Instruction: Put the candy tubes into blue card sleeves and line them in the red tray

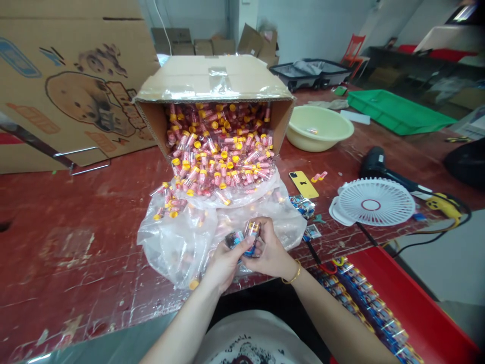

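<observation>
Both hands meet in front of the open carton, above a sheet of clear plastic. My left hand (222, 265) is closed on some dark-blue printed plastic sleeves (234, 238), its thumb reaching across to the right. My right hand (270, 250), with a bangle at the wrist, is closed around a small yellow-capped tube in a printed sleeve (252, 230). Fingers cover the lower parts of both items. Behind them, clear tubes of pink pieces with yellow caps (223, 167) spill from the cardboard carton (215, 76) onto the plastic bag (162, 253).
To the right lie a yellow phone (304, 184), more printed sleeves (303, 205), a white fan grille (379, 202) and a black heat gun (375, 162). A pale bowl (322, 139) and green tray (401, 108) stand behind. A red tray (424, 303) holds rows of sleeved tubes.
</observation>
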Action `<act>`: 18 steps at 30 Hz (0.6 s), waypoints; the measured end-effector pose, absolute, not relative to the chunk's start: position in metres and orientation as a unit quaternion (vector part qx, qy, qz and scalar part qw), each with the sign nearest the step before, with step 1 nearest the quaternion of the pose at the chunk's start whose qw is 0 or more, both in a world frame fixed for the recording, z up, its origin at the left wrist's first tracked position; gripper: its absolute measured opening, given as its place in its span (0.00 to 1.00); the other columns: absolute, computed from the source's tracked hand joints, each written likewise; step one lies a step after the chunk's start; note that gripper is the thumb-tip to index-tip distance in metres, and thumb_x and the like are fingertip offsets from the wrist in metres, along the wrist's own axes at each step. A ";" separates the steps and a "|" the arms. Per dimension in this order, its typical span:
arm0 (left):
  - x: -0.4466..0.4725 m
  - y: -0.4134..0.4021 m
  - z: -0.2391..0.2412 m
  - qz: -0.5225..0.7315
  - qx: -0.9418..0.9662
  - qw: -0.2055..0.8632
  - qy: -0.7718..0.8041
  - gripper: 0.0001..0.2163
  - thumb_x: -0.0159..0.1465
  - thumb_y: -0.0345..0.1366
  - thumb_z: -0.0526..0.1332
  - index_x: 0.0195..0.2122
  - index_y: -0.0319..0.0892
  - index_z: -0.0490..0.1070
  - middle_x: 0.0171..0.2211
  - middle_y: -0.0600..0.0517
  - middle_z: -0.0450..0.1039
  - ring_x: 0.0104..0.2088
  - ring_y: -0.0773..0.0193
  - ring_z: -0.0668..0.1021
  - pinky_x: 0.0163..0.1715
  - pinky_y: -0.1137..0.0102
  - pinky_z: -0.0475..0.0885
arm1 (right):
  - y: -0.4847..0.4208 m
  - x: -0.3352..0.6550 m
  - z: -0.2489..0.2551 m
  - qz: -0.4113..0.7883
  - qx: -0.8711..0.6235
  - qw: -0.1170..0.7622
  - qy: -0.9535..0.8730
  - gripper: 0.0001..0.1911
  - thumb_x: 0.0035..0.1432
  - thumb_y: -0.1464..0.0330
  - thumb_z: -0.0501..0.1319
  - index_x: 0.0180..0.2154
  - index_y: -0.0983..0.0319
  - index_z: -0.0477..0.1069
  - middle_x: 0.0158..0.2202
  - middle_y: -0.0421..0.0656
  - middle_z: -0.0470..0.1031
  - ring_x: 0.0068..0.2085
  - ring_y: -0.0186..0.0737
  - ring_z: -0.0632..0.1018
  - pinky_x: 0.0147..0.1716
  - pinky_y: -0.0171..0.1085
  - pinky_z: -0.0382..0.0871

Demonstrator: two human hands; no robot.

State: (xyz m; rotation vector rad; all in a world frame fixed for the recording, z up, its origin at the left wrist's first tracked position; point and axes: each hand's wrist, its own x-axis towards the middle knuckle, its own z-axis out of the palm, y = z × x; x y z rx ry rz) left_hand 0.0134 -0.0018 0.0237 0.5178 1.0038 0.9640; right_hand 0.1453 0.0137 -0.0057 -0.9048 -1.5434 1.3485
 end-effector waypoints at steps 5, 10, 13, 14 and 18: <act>0.014 -0.002 0.021 0.438 0.244 0.730 0.464 0.20 0.50 0.42 0.72 0.36 0.31 0.73 0.29 0.44 0.74 0.28 0.64 0.76 0.30 0.74 0.71 | 0.013 0.144 -0.004 0.543 -0.362 0.424 -0.628 0.32 0.45 0.76 0.64 0.47 0.57 0.49 0.41 0.41 0.61 0.33 0.31 0.73 0.27 0.29 0.69; 0.016 -0.002 0.028 0.413 0.239 0.751 0.456 0.23 0.59 0.47 0.63 0.47 0.33 0.70 0.40 0.42 0.74 0.40 0.58 0.76 0.34 0.71 0.73 | 0.008 0.168 0.006 0.425 -0.412 0.466 -0.658 0.32 0.46 0.69 0.68 0.47 0.58 0.51 0.44 0.45 0.62 0.41 0.38 0.71 0.40 0.38 0.70; 0.016 -0.006 0.034 0.378 0.223 0.761 0.477 0.24 0.56 0.40 0.66 0.53 0.38 0.65 0.41 0.47 0.73 0.41 0.59 0.75 0.34 0.71 0.73 | -0.004 0.237 0.000 0.306 -0.504 0.497 -0.637 0.31 0.47 0.66 0.67 0.46 0.58 0.50 0.48 0.47 0.61 0.44 0.40 0.70 0.45 0.39 0.67; 0.016 -0.008 0.034 0.365 0.226 0.755 0.495 0.27 0.52 0.38 0.69 0.52 0.37 0.66 0.38 0.48 0.73 0.38 0.60 0.75 0.33 0.70 0.74 | -0.014 0.271 -0.007 0.261 -0.563 0.483 -0.617 0.31 0.47 0.65 0.67 0.47 0.58 0.50 0.49 0.47 0.60 0.44 0.40 0.69 0.45 0.39 0.67; 0.018 -0.013 0.029 0.339 0.266 0.720 0.545 0.26 0.48 0.40 0.71 0.49 0.40 0.68 0.26 0.56 0.68 0.31 0.66 0.70 0.29 0.75 0.72 | -0.104 0.423 -0.049 0.121 -0.826 0.334 -0.439 0.33 0.41 0.62 0.67 0.45 0.63 0.53 0.45 0.49 0.61 0.45 0.44 0.67 0.48 0.43 0.63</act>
